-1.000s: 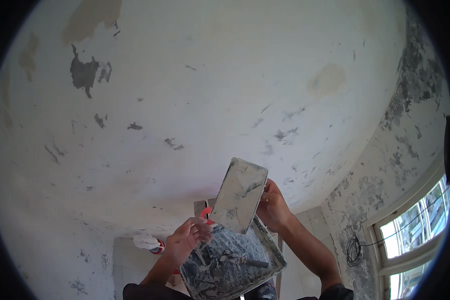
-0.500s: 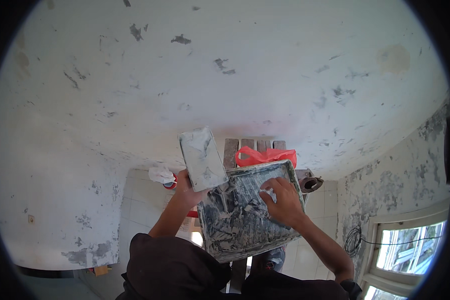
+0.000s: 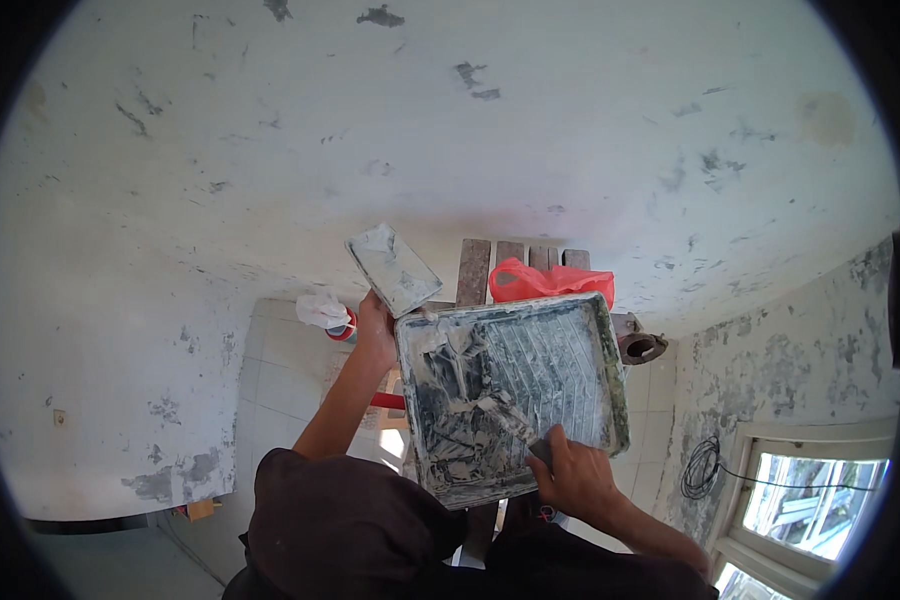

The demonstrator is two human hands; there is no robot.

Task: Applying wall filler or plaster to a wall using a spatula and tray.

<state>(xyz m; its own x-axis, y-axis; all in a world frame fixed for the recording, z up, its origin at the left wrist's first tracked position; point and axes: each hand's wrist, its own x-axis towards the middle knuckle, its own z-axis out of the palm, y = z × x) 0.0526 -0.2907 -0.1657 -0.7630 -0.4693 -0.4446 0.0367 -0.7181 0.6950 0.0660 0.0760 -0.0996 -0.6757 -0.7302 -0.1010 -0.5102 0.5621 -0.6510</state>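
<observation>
My left hand (image 3: 374, 328) grips a rectangular plate (image 3: 395, 270) smeared with whitish filler, like a plasterer's float, at its lower end. It tilts up beside the far left corner of a paint tray (image 3: 618, 395). Grey-white paste (image 3: 450, 430) lies thickest in the tray's left part; the ribbed right part has a thin smear. My right hand (image 3: 578, 478) is closed round the dark handle of a putty knife (image 3: 540, 452) at the tray's near right. The knife's paste-covered blade points to the far left, down in the tray, and is hard to tell from the paste.
The tray rests above a slatted wooden bench (image 3: 475, 272). A red plastic bag (image 3: 550, 282) lies behind it. To the left stands a red container (image 3: 344, 326) with a white bag on top. A patchy wall (image 3: 570, 130) rises ahead; a window (image 3: 810, 500) is at right.
My right hand has moved down toward the tray's near edge and taken hold of the putty knife. The plate in my left hand has tilted further left.
</observation>
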